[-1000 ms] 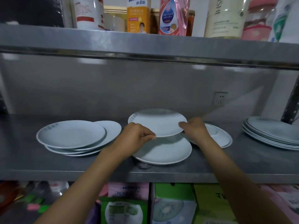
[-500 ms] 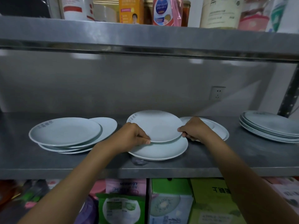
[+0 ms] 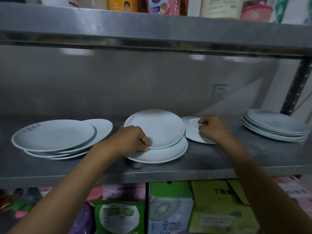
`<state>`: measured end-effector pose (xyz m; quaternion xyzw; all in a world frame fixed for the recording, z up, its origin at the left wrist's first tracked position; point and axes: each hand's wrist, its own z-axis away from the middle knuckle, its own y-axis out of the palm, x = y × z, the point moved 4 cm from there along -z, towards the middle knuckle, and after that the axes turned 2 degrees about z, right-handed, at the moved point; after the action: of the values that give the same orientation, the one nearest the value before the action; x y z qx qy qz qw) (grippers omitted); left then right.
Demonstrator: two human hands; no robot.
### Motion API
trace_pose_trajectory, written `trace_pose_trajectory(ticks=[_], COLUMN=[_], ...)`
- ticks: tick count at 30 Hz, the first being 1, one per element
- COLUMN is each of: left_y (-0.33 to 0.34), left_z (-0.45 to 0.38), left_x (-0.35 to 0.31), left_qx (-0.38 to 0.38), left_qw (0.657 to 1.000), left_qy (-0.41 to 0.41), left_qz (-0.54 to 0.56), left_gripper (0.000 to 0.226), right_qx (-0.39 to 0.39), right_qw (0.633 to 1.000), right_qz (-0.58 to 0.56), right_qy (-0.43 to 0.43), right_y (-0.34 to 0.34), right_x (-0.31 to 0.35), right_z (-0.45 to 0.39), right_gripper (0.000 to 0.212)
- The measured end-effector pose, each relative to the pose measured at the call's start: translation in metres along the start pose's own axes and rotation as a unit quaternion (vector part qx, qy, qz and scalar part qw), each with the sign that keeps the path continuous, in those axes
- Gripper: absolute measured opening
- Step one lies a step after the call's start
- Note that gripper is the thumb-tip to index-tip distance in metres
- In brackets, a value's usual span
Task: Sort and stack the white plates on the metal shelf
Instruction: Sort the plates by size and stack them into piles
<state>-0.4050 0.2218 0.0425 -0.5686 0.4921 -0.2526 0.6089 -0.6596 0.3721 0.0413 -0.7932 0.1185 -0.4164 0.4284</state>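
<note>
On the metal shelf (image 3: 219, 159) a white plate (image 3: 157, 127) rests on a larger white plate (image 3: 162, 154) in the middle. My left hand (image 3: 131, 141) pinches the upper plate's front-left rim. My right hand (image 3: 214, 129) lies over a small white plate (image 3: 190, 132) just right of that pair, with its fingers curled on the inner rim. It hides the small plate's right half. A loose, offset pile of white plates (image 3: 54, 134) sits at the left. A neat stack of white plates (image 3: 276, 125) sits at the far right.
The upper shelf (image 3: 152, 27) hangs low overhead and carries bottles and packets. A wall socket (image 3: 219, 92) is behind the plates, and a perforated shelf post (image 3: 297, 86) stands at the right. Green boxes (image 3: 170, 208) and packets fill the space under the shelf.
The plate held in both hands came down onto the larger plate. My right hand let go of it and moved right onto the small plate. My left hand stays on the rim.
</note>
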Motion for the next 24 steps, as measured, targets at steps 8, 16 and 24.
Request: trace_pose_trajectory(ticks=[8,16,24], left_y=[0.003,0.02,0.019], left_z=[-0.011,-0.021,-0.021], left_x=[-0.024,-0.033,-0.035], left_qx=[-0.013,0.021,0.03], left_qw=[1.0,0.999,0.999], left_qy=[0.02,0.018,0.022], left_qz=[0.02,0.025,0.038], left_gripper=[0.033,0.029,0.031], right_qx=[0.125,0.161,0.143], right_qw=[0.989,0.962,0.965], right_qz=[0.063,0.194,0.176], right_qy=[-0.041,-0.102,-0.13], right_y=[-0.001,-0.015,-0.038], right_x=[-0.025,-0.029,-0.02], right_z=[0.01,0.016,0.024], right_gripper=[0.058,0.069,0.056])
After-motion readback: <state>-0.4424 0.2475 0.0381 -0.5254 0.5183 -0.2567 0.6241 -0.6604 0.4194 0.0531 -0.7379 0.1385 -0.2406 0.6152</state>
